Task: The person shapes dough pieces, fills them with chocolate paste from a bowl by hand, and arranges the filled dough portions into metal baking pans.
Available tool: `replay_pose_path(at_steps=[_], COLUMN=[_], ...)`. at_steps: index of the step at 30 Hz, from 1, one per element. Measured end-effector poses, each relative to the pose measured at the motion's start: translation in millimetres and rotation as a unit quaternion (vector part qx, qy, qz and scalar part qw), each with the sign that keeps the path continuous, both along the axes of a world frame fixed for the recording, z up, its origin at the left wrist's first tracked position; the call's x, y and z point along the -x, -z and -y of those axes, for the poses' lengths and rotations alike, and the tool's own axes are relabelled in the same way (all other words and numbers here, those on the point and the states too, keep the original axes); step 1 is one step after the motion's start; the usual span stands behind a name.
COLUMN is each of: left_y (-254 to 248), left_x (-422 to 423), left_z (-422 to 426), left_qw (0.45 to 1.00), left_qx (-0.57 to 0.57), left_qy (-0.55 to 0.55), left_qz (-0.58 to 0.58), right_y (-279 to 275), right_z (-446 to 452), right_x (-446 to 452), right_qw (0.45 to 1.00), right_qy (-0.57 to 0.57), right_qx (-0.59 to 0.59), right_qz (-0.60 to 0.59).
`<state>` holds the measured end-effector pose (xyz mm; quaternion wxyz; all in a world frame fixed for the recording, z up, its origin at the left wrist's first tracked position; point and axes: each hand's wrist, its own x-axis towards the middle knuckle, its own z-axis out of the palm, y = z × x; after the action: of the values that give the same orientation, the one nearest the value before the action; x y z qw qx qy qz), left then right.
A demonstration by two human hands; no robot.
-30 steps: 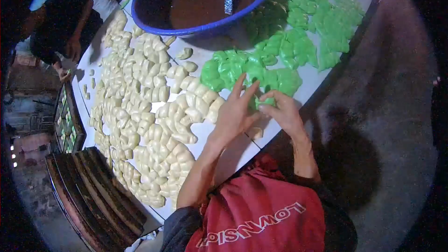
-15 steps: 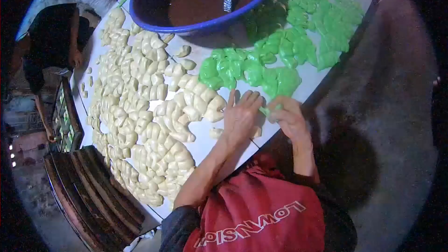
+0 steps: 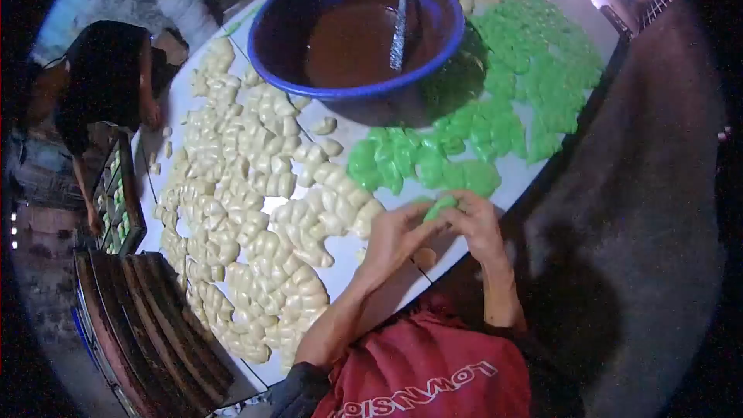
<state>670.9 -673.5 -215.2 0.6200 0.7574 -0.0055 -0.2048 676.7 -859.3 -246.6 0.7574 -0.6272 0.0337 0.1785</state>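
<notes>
A small piece of green dough [image 3: 442, 206] is pinched between my two hands above the near edge of the table. My right hand [image 3: 476, 226] has its fingers closed round it. My left hand [image 3: 393, 240] meets it from the other side, fingertips pressed against the dough. Just beyond them lies a spread of soft, glossy green dough pieces [image 3: 467, 176]. Many cream-coloured dough pieces [image 3: 267, 259] lie close together to the left. A small tan lump [image 3: 423, 258] rests on the table below my hands.
A blue-rimmed basin [image 3: 352, 94] of brown liquid, with a long metal tool [image 3: 401, 35] in it, stands at the back. Stacked dark trays [image 3: 155, 325] are at lower left. Another person [image 3: 104, 77] bends over a tray of dough pieces [image 3: 120, 201].
My left hand has lifted off the tabletop and come across to my right hand, and both now hold the green dough. The camera view has tilted up, showing more of the basin.
</notes>
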Motion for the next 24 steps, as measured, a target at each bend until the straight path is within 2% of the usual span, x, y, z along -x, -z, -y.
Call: replay_pose_path(at_steps=[2, 4, 6, 7, 10, 11, 14, 15, 18, 19, 22, 24], left_y=[17.4, 25.1, 26.1, 10.3, 12.2, 10.3, 2.7, 1.3, 17.2, 22.2, 30.8, 31.7], left_x=[2.6, 5.6, 3.0, -1.2, -15.6, -22.1, -42.0, -42.2, -56.3, -59.6, -67.1, -68.8], left_z=[-5.7, -5.6, -0.1, -1.8, 4.9, 5.1, 4.9, 2.6, 20.3, 29.3, 24.7, 17.8], left_qw=[1.0, 0.998, 0.993, 0.996, 0.947, 0.946, 0.879, 0.899, 0.85, 0.842, 0.843, 0.873], left_qx=[-0.005, 0.018, 0.067, 0.052, -0.047, -0.046, -0.038, -0.003, 0.182, 0.285, 0.347, 0.362], left_qy=[-0.004, -0.032, -0.085, -0.065, -0.157, -0.169, -0.172, -0.122, -0.236, -0.262, -0.265, -0.258], left_qz=[0.025, 0.042, 0.053, 0.026, 0.277, 0.272, 0.444, 0.42, 0.434, 0.376, 0.315, 0.201], right_y=[-1.2, -1.2, 0.3, 2.6, -2.6, 0.2, -21.9, -33.5, -59.7, -69.3, -72.0, -86.3], right_z=[-6.0, -14.1, -22.8, -26.2, -30.5, -29.5, -42.8, -50.8, -64.1, -69.7, -75.6, -88.2], right_x=[-2.9, -4.7, -10.3, -16.0, -25.9, -28.5, -34.4, -39.3, -49.4, -57.2, -89.0, -118.4], right_qw=[1.0, 0.985, 0.942, 0.928, 0.985, 0.977, 0.979, 0.992, 0.957, 0.968, 0.981, 0.982], right_qy=[0.002, 0.03, 0.061, 0.084, 0.088, 0.075, 0.036, 0.033, 0.009, 0.006, -0.097, -0.122], right_qx=[0.019, 0.142, 0.262, 0.277, 0.121, 0.145, -0.145, -0.09, -0.291, -0.25, -0.168, -0.138], right_qz=[-0.004, 0.098, 0.198, 0.233, 0.084, 0.141, 0.137, 0.087, -0.015, -0.021, 0.015, 0.038])
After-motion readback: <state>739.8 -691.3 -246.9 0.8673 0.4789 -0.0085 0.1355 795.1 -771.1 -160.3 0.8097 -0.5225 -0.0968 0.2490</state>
